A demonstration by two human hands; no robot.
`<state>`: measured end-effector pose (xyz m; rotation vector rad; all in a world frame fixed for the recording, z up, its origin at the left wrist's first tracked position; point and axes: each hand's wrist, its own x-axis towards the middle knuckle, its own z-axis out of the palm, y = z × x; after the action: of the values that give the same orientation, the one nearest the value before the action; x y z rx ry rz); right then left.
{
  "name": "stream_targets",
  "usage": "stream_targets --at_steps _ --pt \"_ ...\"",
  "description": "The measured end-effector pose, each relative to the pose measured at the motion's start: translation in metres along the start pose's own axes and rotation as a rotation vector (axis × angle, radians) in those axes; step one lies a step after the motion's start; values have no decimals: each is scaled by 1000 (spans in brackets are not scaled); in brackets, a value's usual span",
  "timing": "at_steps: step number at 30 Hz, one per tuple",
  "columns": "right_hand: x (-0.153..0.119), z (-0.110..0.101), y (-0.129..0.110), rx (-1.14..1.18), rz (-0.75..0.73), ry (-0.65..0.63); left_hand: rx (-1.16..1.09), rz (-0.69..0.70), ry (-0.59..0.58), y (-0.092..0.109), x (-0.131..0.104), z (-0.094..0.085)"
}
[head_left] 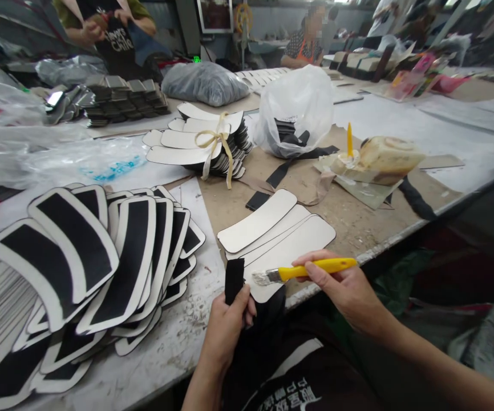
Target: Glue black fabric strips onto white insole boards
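My right hand (336,285) is closed round a yellow-handled brush (319,267). The bristles, coated with something whitish, rest on the nearest of several overlapping white curved pieces (290,242) at the table's front edge. Between the thumb and fingers of my left hand (230,314) is a black strip (234,279), upright at the left of the brush tip. Left of my hands lies a large pile of white-edged curved pieces (136,257) with black centres. A small black piece (257,200) lies just behind the white ones.
Behind stand a tied bundle of white pieces (191,140), a clear plastic bag (294,108) with black strips, and a stained yellowish container (390,157) beside another yellow handle (349,140). Across the table, a person (110,34) handles dark material; others are farther back.
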<state>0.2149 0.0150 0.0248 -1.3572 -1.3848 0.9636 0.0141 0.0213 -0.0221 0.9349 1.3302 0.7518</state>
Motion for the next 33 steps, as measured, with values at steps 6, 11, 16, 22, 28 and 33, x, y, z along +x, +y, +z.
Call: stream_targets --at_steps 6,11,16,22,28,33 --pt "10 -7 7 -159 -44 83 -17 -4 13 2 0 2" --pt "4 -3 -1 -82 -20 4 -4 -9 19 1 0 3" --pt "8 -21 17 -252 -74 66 -3 -32 58 0 -1 5" --pt "22 -75 31 -596 -291 285 12 -12 68 2 -2 7" --pt "22 -89 17 -684 -464 321 12 6 81 3 -4 9" --pt "19 -90 -4 -662 -531 334 -61 -11 98 4 -3 11"
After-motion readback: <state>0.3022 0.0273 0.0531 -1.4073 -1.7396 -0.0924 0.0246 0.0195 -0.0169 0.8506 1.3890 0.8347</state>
